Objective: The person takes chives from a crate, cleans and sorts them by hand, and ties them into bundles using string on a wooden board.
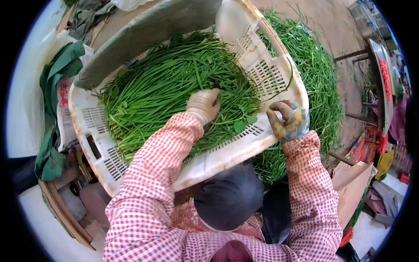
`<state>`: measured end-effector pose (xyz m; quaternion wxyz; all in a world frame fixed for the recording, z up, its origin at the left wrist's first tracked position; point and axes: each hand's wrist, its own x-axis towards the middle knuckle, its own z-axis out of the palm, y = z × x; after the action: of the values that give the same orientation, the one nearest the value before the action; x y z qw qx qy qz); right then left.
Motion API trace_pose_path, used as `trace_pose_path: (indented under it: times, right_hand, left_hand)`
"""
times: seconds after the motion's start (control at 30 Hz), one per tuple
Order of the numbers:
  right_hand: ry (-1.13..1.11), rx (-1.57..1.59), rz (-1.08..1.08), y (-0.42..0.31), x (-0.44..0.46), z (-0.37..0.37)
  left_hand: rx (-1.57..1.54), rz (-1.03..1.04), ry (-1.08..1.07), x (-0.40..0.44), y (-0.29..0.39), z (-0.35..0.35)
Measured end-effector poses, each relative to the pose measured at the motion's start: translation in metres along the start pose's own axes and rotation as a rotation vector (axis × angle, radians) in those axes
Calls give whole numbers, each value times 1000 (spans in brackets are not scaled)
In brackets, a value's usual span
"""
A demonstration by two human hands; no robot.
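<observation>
A white plastic crate (pixel 273 74) with slotted walls holds a thick heap of long green leafy stalks (pixel 161 83). My left hand (pixel 204 106), in a pale glove, is over the heap with its fingers curled closed; what lies in them, if anything, is hidden. At the crate's near right corner is my right hand (pixel 288 121), in a stained blue and yellow glove. Its fingers are bent, with a gap between thumb and fingers and nothing visible inside. A single loose green blade (pixel 291 76) curves over the crate wall just above it. Some broad round leaves (pixel 240 125) lie near the crate's front wall.
A large pile of similar greens (pixel 321 83) covers the floor right of the crate. Grey sheeting (pixel 144 37) lines the crate's far side. Green cloth (pixel 50 113) hangs at left. A table with red items (pixel 384 81) and a wooden board (pixel 351 187) stand to the right.
</observation>
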<state>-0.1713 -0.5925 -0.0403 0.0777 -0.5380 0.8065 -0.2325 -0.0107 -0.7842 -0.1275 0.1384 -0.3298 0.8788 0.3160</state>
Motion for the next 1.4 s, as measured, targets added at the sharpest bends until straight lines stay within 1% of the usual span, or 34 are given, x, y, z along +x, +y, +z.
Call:
trace_pose_path:
  times: [0.03, 0.1, 0.17, 0.2, 0.27, 0.3, 0.33, 0.4, 0.43, 0.47, 0.53, 0.57, 0.63, 0.67, 0.73, 0.77, 0.8, 0.87, 0.9, 0.97, 1.0, 1.07, 1.1, 1.2, 1.23, 1.27, 1.3, 1.33, 1.37, 1.4]
  right_hand:
    - [6, 8, 13, 1, -1, 0]
    - [33, 18, -48, 5, -2, 2]
    - [43, 34, -47, 4, -1, 0]
    - [51, 43, -60, 4, -1, 0]
    - [52, 42, -59, 5, -1, -1]
    - [60, 54, -61, 4, -1, -1]
    - [70, 68, -67, 3, 0, -2]
    - [88, 72, -84, 4, -1, -1]
    - [88, 64, -96, 6, -1, 0]
    - [93, 59, -104, 6, -1, 0]
    - [111, 54, -119, 5, 0, 1]
    - [119, 77, -106, 5, -1, 1]
    - [140, 84, -101, 6, -2, 3]
    - [142, 88, -104, 6, -2, 3]
    - [141, 54, -111, 4, -2, 0]
    - [130, 38, -93, 4, -2, 0]
    - [138, 37, -101, 4, -2, 1]
    - [129, 54, -35, 4, -4, 3]
    - [113, 54, -24, 4, -5, 3]
    - [107, 39, -29, 4, -4, 2]
    - [96, 27, -30, 4, -4, 1]
    - [77, 10, -39, 4, -6, 5]
    - [126, 184, 60, 6, -9, 13]
    - [-73, 565, 217, 14, 1, 21]
    - [7, 284, 83, 12, -4, 12]
    - [84, 3, -44, 2, -2, 1]
    - [92, -4, -33, 2, -2, 1]
    - [94, -5, -31, 2, -2, 1]
    - [90, 1, -38, 1, -2, 1]
    - [83, 6, -43, 2, -2, 1]
  left_hand:
    - [39, -16, -31, 25, -10, 8]
    - [88, -28, -69, 47, -15, 15]
    - [170, 59, 34, 56, -19, 24]
    - [176, 62, 24, 57, -11, 18]
    - [371, 101, -262, 63, 4, 3]
    - [463, 106, -312, 71, 10, 4]
    - [467, 105, -308, 76, 15, 5]
    - [648, 22, -542, 84, 27, 1]
    - [637, 2, -509, 78, 34, 3]
    - [583, 15, -447, 79, 17, 19]
    - [503, -49, -406, 61, 10, 13]
    - [509, -57, -396, 56, -2, 17]
    - [484, 180, -235, 55, -32, 33]
    - [487, 175, -233, 54, -35, 27]
    - [232, 108, -32, 55, -38, 16]
    - [-102, -72, 2, 45, -30, -1]
    - [-283, -164, 52, 43, -34, -5]
    - [-584, -210, 109, 37, -36, -18]
    - [-427, -74, 132, 32, -26, -35]
    - [-564, 66, 31, 14, 15, -63]
    - [-595, 456, 49, 13, 29, -68]
    - [-773, 925, 30, -17, 88, -86]
    - [-864, 947, -216, -30, 108, -91]
    - [-866, 814, -379, -56, 121, -113]
    - [-714, 615, -282, -24, 106, -93]
    - [-576, 646, 168, 5, 75, -67]
    - [-445, 435, 305, 23, 45, -61]
    - [-511, -8, 112, 15, 39, -89]
    - [-385, 1, 265, 43, -3, -73]
    - [-286, -79, 329, 58, -24, -69]
